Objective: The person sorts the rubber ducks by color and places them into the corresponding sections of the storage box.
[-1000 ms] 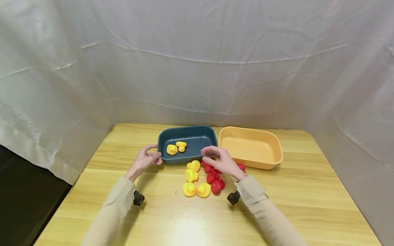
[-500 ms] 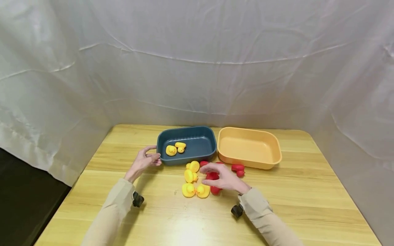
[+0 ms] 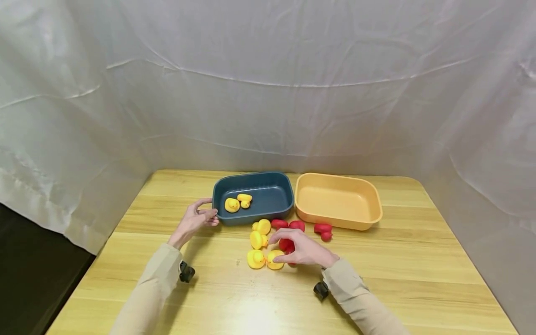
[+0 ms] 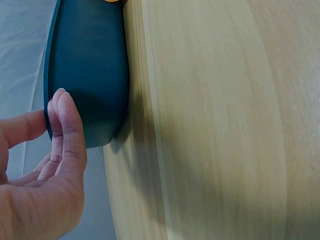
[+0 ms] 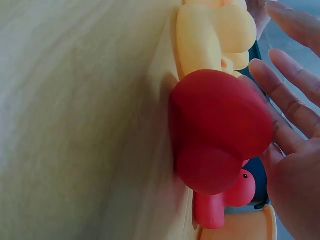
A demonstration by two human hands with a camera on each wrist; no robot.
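At the left end of a dark blue bin (image 3: 247, 218), my left hand (image 3: 193, 222) grips the corner. The left wrist view shows its thumb at the rim and its fingers (image 4: 71, 130) along the outer wall. Two yellow rubber ducks (image 3: 232, 205) lie inside that bin. Above the group of loose ducks, my right hand (image 3: 303, 249) has thumb and fingers spread, nothing between them. Its thumb overlaps a yellow duck (image 3: 274, 265) in the head view. Close beside its palm in the right wrist view is a red rubber duck (image 5: 220, 120), with yellow ducks (image 5: 197, 37) beyond.
An orange bin (image 3: 335, 222) without ducks stands right of the blue one. Several yellow ducks (image 3: 256, 239) and red ducks (image 3: 297, 225) lie in front of the bins, one red duck (image 3: 323, 231) apart to the right. A grey-white curtain (image 3: 268, 93) hangs behind the wooden table (image 3: 398, 279).
My right hand has moved from the blue bin's near right edge toward the front, over the loose ducks, with its fingers spreading. The left hand has stayed at the bin.
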